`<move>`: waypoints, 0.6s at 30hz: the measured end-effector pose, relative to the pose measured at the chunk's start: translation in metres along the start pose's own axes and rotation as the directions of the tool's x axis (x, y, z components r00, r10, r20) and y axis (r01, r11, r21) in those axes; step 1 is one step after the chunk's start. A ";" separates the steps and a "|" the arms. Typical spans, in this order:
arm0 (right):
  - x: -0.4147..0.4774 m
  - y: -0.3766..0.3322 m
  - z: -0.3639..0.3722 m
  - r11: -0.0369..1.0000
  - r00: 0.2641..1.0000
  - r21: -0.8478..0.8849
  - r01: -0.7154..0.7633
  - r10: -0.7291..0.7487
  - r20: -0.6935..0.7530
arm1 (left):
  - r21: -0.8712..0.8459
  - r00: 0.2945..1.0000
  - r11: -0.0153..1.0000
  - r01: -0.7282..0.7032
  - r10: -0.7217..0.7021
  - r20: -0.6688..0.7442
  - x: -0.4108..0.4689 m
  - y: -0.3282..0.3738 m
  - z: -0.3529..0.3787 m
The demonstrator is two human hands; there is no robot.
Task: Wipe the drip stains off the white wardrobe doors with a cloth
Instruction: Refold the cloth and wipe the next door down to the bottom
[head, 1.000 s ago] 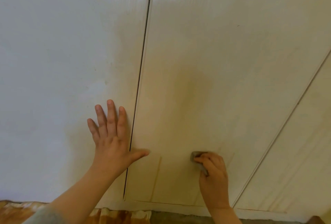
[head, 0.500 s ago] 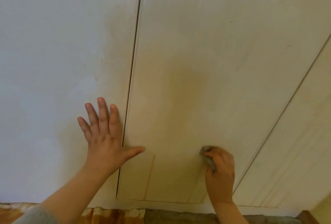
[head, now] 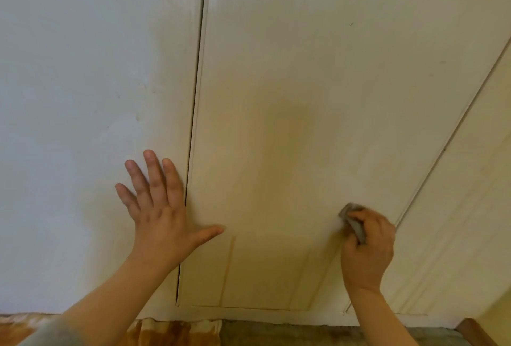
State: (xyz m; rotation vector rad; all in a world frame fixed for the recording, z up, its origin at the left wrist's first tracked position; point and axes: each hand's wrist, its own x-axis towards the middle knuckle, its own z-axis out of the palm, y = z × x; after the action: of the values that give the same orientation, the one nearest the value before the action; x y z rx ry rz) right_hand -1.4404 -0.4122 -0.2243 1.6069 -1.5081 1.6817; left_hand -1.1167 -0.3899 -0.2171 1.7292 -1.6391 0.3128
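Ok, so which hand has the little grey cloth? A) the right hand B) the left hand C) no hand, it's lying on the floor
A: the right hand has its fingers curled round the grey cloth against the middle door, while the left hand lies flat with spread fingers and holds nothing.
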 end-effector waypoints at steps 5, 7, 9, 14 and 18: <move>-0.066 0.038 -0.008 0.991 0.956 -0.078 -0.106 0.123 0.265 | 0.004 1.000 1.000 0.001 -0.001 0.000 0.001 0.000 0.001; -0.065 0.040 -0.013 0.985 0.942 -0.077 -0.152 0.168 0.291 | 0.008 1.000 1.000 -0.005 0.005 -0.006 0.001 0.001 0.002; -0.044 0.028 -0.019 0.981 0.963 -0.035 -0.191 0.195 0.188 | 0.010 1.000 1.000 -0.007 0.007 -0.006 0.000 0.000 0.002; 0.026 0.020 -0.024 0.984 0.974 0.054 -0.168 0.175 -0.143 | 0.012 1.000 1.000 -0.009 0.009 -0.011 0.001 0.001 0.004; 0.008 0.032 -0.017 0.984 0.983 -0.015 -0.176 0.175 -0.051 | 0.012 1.000 1.000 -0.012 0.012 -0.020 0.000 0.002 0.003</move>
State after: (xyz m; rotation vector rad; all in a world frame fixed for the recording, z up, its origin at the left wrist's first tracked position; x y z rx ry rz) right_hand -1.4779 -0.4124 -0.2268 1.4483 -1.6780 1.7791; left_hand -1.1193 -0.3923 -0.2186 1.7205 -1.6369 0.3445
